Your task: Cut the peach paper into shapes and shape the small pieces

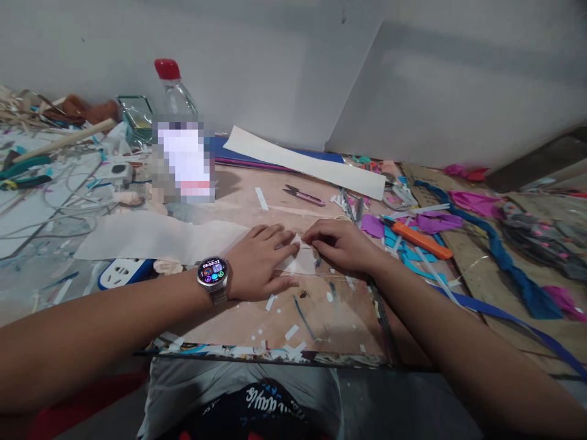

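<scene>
A long white paper strip (151, 237) lies across the worktable (330, 311), its right end under my hands. My left hand (261, 260), with a smartwatch (212, 272) on its wrist, rests flat on the strip with fingers stretched out. At the strip's right end, my right hand (337, 244) has its thumb and fingers pinched together at the paper's edge. Just what lies between those fingertips is too small to make out clearly. Behind the hands lie small thread snips (304, 195) with a pink handle.
A red-capped bottle (178, 98) stands at the back left. Another pale strip (302, 160) lies along the back. To the right are an orange-handled cutter (422, 239) and a blue ribbon (518, 278). A power strip (125, 273) sits by my left forearm; green-handled pliers (25, 173) lie far left.
</scene>
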`<state>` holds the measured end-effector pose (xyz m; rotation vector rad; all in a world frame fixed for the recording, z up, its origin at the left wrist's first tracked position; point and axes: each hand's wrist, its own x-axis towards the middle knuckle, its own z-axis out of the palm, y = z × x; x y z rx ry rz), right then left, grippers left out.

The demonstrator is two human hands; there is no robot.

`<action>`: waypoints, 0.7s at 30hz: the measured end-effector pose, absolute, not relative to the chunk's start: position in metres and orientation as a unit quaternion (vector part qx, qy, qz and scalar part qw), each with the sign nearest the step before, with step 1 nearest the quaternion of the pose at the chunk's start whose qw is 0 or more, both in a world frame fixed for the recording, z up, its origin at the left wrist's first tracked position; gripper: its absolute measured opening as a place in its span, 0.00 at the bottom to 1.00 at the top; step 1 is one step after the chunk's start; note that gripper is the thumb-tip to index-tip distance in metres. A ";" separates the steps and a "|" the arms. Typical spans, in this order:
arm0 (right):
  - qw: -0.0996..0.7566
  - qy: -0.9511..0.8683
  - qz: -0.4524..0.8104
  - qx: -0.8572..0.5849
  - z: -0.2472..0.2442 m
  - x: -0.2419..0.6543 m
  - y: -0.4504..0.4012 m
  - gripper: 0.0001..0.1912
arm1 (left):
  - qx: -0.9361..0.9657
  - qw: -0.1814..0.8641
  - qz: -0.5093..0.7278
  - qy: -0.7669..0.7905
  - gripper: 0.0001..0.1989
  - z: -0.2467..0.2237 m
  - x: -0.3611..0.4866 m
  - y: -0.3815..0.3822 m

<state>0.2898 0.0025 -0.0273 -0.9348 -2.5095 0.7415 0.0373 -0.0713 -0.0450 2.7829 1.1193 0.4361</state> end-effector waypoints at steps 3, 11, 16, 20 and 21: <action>0.185 -0.893 0.258 -0.319 -0.027 0.290 0.003 0.13 | 0.917 0.054 0.143 0.368 0.35 -0.045 0.038 -0.071; 0.178 -0.886 0.268 -0.334 -0.027 0.289 0.002 0.09 | 0.916 0.054 0.147 0.369 0.33 -0.045 0.038 -0.071; 0.184 -0.896 0.268 -0.303 -0.028 0.290 0.004 0.09 | 0.915 0.058 0.146 0.371 0.33 -0.045 0.037 -0.071; 0.182 -0.906 0.256 -0.284 -0.029 0.290 0.005 0.10 | 0.914 0.060 0.149 0.372 0.33 -0.045 0.038 -0.071; 0.180 -0.908 0.252 -0.283 -0.029 0.290 0.005 0.10 | 0.914 0.060 0.149 0.372 0.33 -0.046 0.038 -0.071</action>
